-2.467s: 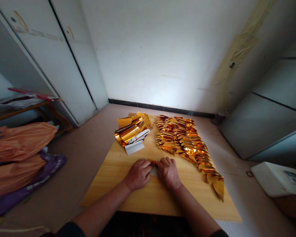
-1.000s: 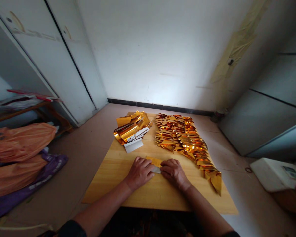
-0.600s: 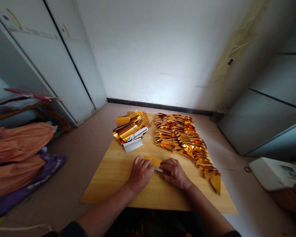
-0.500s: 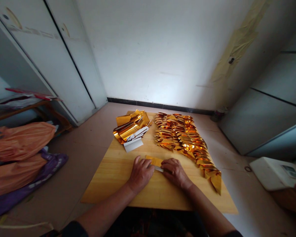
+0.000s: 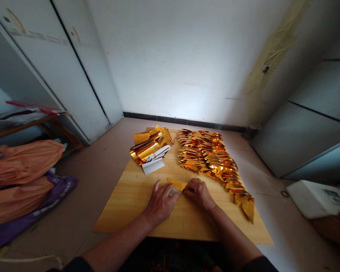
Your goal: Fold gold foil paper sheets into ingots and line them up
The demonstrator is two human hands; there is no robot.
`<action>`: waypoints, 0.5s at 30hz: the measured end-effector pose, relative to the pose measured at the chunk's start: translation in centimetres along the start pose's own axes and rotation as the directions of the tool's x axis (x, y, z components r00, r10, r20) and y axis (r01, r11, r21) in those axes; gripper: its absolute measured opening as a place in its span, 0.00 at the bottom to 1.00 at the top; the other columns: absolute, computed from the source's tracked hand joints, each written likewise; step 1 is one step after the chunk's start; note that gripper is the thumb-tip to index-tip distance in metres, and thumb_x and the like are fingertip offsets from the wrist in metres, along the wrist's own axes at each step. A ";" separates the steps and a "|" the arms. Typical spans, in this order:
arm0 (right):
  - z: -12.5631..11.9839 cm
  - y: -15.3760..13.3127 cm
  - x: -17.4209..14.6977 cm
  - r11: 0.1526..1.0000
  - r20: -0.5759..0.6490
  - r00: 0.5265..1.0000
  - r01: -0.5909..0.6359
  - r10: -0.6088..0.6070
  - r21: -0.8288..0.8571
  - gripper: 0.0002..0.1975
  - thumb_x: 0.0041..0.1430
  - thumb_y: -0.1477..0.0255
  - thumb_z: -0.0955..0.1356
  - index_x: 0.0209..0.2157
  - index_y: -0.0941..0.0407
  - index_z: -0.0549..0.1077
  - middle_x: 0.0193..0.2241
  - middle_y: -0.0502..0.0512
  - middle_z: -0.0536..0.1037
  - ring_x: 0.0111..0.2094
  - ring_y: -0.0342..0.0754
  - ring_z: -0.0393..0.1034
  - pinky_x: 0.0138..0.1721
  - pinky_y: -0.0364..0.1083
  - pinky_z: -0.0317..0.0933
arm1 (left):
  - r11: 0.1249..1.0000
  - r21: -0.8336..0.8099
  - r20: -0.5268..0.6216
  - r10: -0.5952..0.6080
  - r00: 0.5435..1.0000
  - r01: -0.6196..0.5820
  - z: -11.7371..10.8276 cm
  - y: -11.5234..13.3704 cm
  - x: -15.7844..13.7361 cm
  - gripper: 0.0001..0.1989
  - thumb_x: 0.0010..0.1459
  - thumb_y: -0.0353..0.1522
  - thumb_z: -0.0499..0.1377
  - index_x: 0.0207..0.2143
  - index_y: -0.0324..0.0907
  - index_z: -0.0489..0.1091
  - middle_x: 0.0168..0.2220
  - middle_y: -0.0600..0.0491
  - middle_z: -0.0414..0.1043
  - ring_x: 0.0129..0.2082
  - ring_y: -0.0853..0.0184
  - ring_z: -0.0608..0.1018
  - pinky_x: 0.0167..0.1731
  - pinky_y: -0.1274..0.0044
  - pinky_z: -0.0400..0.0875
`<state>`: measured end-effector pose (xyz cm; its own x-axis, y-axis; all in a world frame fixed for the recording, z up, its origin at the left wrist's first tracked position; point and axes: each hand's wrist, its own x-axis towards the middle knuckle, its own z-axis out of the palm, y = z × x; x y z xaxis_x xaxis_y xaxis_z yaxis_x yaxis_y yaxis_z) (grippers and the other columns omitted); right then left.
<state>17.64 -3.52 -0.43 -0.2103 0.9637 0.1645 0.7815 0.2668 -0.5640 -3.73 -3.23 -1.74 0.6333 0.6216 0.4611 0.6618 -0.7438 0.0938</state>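
Observation:
A small sheet of gold foil paper (image 5: 178, 184) lies on the wooden board between my hands, its near edge folded to show a grey-white strip. My left hand (image 5: 162, 200) rests on its left part, the fingers pressing the fold down. At the right end, the fingers of my right hand (image 5: 197, 192) are bunched and pinch the paper's corner. Beyond my left hand is a loose pile of gold paper sheets (image 5: 153, 145), some with white backs up. Rows of folded gold paper pieces (image 5: 204, 151) overlap one another on the right side.
The wooden board (image 5: 124, 211) stands low over a tiled floor, near a white wall (image 5: 170, 60). Orange and purple bags (image 5: 22, 162) lie at the left below a shelf. A white box (image 5: 314, 198) is at the right, and cabinets stand on both sides.
My right hand has drawn its fingers together at the paper's right end. My left hand has shifted slightly, and more of the folded grey-white strip shows.

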 end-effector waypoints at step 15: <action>0.2 -0.8 1.1 0.984 0.056 0.989 -0.128 0.135 -0.122 0.01 0.50 0.71 0.72 0.26 0.53 0.77 0.29 0.51 0.75 0.36 0.46 0.66 0.37 0.43 0.52 | 0.999 0.052 0.095 0.009 0.995 -0.013 0.7 0.1 -0.5 0.10 0.60 0.31 0.55 0.43 0.49 0.71 0.52 0.45 0.67 0.54 0.56 0.68 0.58 0.51 0.48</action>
<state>16.70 -2.66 0.06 -0.1354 0.9899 0.0408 0.8678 0.1384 -0.4772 -3.67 -3.45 -2.52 0.6741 0.6357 0.3761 0.6731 -0.7384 0.0417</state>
